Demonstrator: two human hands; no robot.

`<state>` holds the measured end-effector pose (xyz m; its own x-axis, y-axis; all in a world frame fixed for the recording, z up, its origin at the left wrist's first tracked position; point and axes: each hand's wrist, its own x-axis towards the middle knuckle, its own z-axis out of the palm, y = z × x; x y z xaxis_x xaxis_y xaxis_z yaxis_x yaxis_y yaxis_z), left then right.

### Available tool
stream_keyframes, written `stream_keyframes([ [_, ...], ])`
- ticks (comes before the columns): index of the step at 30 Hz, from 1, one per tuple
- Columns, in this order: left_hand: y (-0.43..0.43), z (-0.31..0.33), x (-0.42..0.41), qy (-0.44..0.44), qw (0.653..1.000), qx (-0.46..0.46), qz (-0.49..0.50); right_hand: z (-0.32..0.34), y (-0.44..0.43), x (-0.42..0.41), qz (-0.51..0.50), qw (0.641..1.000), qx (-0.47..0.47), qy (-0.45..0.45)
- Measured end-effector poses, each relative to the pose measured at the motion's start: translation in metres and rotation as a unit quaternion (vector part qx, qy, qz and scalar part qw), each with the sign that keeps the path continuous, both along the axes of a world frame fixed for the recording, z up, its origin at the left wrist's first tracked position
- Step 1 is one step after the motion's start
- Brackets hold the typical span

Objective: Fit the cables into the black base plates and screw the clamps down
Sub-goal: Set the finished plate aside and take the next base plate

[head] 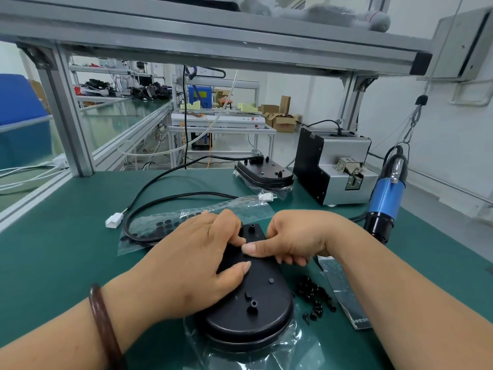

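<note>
Hands first, from the head view. The left hand (197,263) sits on top of the black base plate (248,311), thumb flat on the surface and fingers curled down onto its middle, so it's gripping the plate and bracing it. The right hand (296,236) is at the plate's far end, fingers tucked in and thumb pushed over to meet the left fingertips. Can't tell if it's pinching something or just pressing, because the spot is covered.

The plate lies on the green mat (66,263), its near end on a clear plastic bag (266,351). The black cable (165,198) loops on the mat beyond and left of the plate and disappears under the left hand. One white connector (114,219) sits further left of the plate.

Just right of the plate there's a loose heap of black screws (317,297). Further right and beyond, the blue electric screwdriver (386,198) hangs above the mat's edge. More plates, a stack of base plates (264,172), sit well beyond it, next to a grey screw feeder (333,166).

My read: this is cable seating, no screwing yet. To do it well, I'd keep the left hand's weight on the plate so it doesn't skate on the bag. Then thumb the cable fully into its channel, flat and untwisted, before any clamp goes on. If it rides proud, the clamp could pinch the jacket or sit crooked.
</note>
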<state>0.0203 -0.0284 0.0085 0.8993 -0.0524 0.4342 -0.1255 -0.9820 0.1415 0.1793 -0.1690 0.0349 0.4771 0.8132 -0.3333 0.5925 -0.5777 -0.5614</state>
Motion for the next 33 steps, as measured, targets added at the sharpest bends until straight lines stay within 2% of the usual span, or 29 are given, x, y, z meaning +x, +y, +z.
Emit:
stream_keyframes([
  [4,0.000,0.003,-0.002,0.030,0.999,-0.022,0.005,0.003,-0.002,0.001,0.006,1.000,-0.001,0.001],
  [6,0.004,0.013,-0.004,0.105,0.990,-0.097,-0.005,0.003,-0.005,0.003,0.012,1.000,0.005,0.021],
  [8,0.015,0.029,-0.006,0.186,0.965,-0.184,-0.023,0.002,-0.007,0.004,0.019,0.999,0.013,0.042],
  [10,0.037,0.046,-0.004,0.177,0.955,-0.238,-0.010,0.001,-0.008,0.006,0.022,0.998,0.016,0.051],
  [12,0.066,0.057,0.004,0.111,0.959,-0.255,0.062,0.001,-0.009,0.006,0.025,0.998,0.018,0.054],
  [14,0.098,0.054,0.020,0.076,0.955,-0.218,0.183,0.000,-0.010,0.006,0.027,0.998,0.020,0.054],
  [15,0.112,0.049,0.030,0.087,0.948,-0.191,0.240,0.000,-0.011,0.005,0.027,0.999,0.015,0.045],
  [19,0.133,0.019,0.057,0.201,0.914,-0.089,0.342,0.004,-0.014,0.003,0.029,0.999,-0.025,-0.011],
  [21,0.135,0.005,0.064,0.238,0.900,-0.045,0.363,0.007,-0.015,0.002,0.031,0.998,-0.034,-0.040],
  [23,0.141,-0.003,0.067,0.237,0.895,-0.020,0.376,0.009,-0.015,0.000,0.033,0.997,-0.035,-0.056],
  [27,0.154,-0.007,0.065,0.193,0.894,-0.016,0.404,0.011,-0.015,-0.002,0.039,0.997,-0.030,-0.060],
  [31,0.163,0.009,0.060,0.186,0.897,0.007,0.401,0.013,-0.018,-0.001,0.038,0.997,-0.014,-0.058],
  [33,0.161,0.026,0.055,0.181,0.905,-0.027,0.384,0.014,-0.019,0.001,0.025,0.998,0.015,-0.048],
])
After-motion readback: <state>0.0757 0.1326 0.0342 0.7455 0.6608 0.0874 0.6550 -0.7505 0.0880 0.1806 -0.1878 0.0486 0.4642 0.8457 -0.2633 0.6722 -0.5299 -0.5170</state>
